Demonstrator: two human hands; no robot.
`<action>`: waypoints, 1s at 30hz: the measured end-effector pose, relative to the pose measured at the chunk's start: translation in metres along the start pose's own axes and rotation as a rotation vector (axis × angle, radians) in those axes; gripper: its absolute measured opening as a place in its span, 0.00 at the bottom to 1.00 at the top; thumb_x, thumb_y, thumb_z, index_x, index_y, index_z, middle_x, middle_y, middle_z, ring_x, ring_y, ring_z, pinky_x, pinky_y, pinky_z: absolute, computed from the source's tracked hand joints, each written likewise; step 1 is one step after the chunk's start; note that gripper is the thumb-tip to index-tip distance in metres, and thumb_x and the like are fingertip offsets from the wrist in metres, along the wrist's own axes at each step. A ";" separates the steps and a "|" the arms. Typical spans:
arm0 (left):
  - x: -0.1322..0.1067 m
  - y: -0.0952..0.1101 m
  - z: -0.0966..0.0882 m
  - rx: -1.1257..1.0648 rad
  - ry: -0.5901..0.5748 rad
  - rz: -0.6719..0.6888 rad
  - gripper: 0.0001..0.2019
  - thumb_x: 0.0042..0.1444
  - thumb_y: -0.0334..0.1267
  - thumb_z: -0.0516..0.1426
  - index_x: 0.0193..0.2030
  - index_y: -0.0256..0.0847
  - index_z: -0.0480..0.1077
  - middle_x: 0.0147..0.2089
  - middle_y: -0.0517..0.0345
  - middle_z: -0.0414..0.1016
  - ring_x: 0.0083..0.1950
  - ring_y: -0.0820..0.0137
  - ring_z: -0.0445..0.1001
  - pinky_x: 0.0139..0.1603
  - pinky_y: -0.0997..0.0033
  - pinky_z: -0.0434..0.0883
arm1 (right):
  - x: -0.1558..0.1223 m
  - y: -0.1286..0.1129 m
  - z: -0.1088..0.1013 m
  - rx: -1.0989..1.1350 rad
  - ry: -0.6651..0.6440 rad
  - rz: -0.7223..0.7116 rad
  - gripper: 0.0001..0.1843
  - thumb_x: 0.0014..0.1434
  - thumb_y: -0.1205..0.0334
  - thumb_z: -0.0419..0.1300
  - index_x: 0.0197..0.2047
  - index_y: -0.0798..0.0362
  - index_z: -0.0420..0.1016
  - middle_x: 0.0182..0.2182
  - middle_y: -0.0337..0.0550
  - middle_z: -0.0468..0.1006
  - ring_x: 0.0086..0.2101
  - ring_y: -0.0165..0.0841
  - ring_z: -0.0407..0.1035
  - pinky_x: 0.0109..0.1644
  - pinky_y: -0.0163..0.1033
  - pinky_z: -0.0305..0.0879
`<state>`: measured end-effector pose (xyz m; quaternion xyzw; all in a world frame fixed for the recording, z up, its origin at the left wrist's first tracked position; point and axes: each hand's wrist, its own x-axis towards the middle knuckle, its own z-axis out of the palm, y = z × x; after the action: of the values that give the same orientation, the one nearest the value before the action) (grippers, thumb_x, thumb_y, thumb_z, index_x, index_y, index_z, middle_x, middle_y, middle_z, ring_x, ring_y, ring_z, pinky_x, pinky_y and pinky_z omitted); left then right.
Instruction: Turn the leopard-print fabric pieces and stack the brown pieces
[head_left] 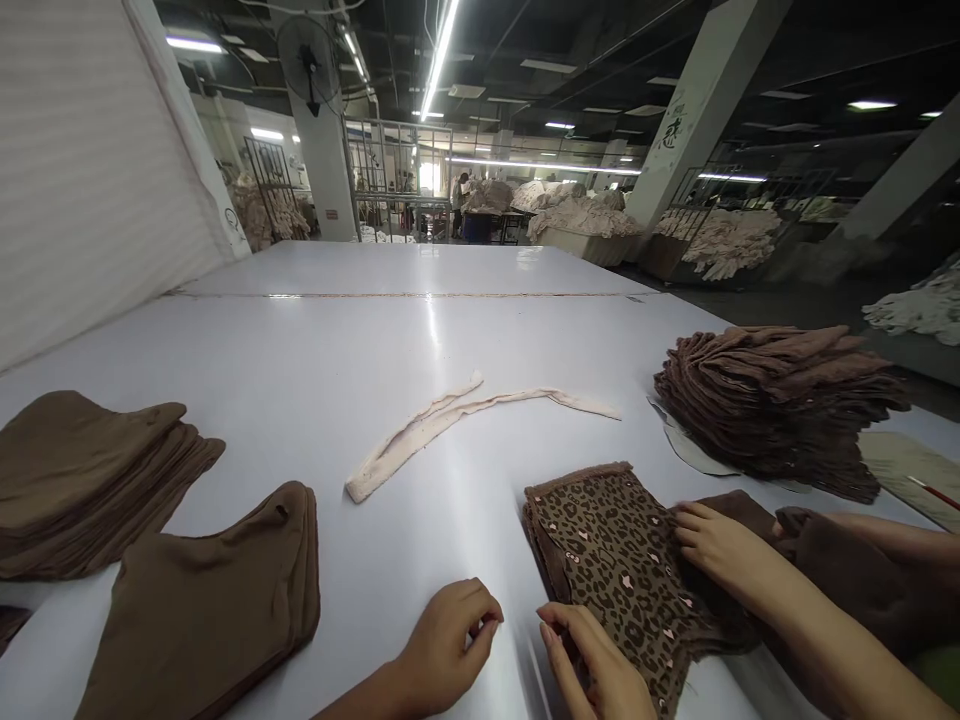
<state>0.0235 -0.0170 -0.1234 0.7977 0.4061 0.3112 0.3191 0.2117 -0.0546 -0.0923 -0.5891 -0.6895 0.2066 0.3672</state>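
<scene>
A stack of leopard-print fabric pieces (615, 545) lies on the white table (420, 350) in front of me. My right hand (596, 665) pinches the near edge of that stack, fingers curled. Just left of the stack, my left hand (450, 640) rests on the table in a loose fist, and nothing shows in it. A co-worker's hand (716, 545) reaches in from the right and presses on the stack's far side. The co-worker's other arm (892, 535) lies against dark brown fabric (832, 560).
Two piles of brown sock-shaped pieces (90, 480) (217, 600) sit at the left. A cream fabric strip (450, 415) lies mid-table. A tall pile of dark brown pieces (780, 400) stands at the right. Fabric heaps and metal racks fill the hall behind.
</scene>
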 end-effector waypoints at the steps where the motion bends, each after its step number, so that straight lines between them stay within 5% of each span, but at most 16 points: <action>1: 0.000 0.000 0.000 -0.002 -0.002 0.000 0.07 0.56 0.28 0.49 0.35 0.39 0.67 0.30 0.57 0.69 0.32 0.70 0.68 0.35 0.72 0.64 | 0.000 0.000 0.000 0.015 0.003 0.011 0.11 0.62 0.54 0.51 0.40 0.47 0.71 0.35 0.41 0.75 0.34 0.32 0.73 0.36 0.31 0.68; 8: 0.001 0.002 -0.002 -0.010 -0.026 -0.028 0.06 0.57 0.29 0.49 0.34 0.39 0.67 0.30 0.56 0.69 0.31 0.70 0.67 0.34 0.72 0.64 | 0.001 -0.004 0.000 0.060 -0.060 0.082 0.11 0.64 0.54 0.49 0.41 0.47 0.69 0.35 0.40 0.72 0.31 0.29 0.71 0.22 0.28 0.62; 14: 0.002 0.003 -0.002 -0.010 -0.041 -0.034 0.07 0.57 0.30 0.49 0.35 0.39 0.67 0.31 0.56 0.70 0.32 0.70 0.68 0.35 0.71 0.65 | 0.002 -0.003 -0.001 -0.023 -0.159 0.035 0.11 0.64 0.56 0.48 0.41 0.47 0.69 0.35 0.40 0.74 0.35 0.31 0.72 0.39 0.33 0.67; 23: 0.002 0.002 -0.001 -0.016 -0.027 -0.018 0.07 0.57 0.30 0.49 0.35 0.40 0.67 0.30 0.56 0.70 0.32 0.70 0.68 0.34 0.72 0.65 | 0.003 -0.008 -0.003 -0.063 -0.193 -0.016 0.10 0.64 0.59 0.48 0.40 0.49 0.70 0.34 0.41 0.75 0.34 0.31 0.73 0.38 0.32 0.67; 30: 0.002 0.002 -0.002 -0.011 -0.028 -0.016 0.07 0.57 0.29 0.49 0.34 0.40 0.67 0.30 0.56 0.70 0.32 0.69 0.67 0.34 0.72 0.64 | 0.001 -0.004 0.001 -0.009 -0.056 0.018 0.12 0.64 0.55 0.48 0.38 0.49 0.71 0.32 0.41 0.75 0.31 0.32 0.73 0.36 0.32 0.68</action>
<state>0.0237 -0.0155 -0.1202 0.7971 0.4061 0.2995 0.3317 0.2084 -0.0539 -0.0894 -0.5910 -0.6951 0.2233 0.3430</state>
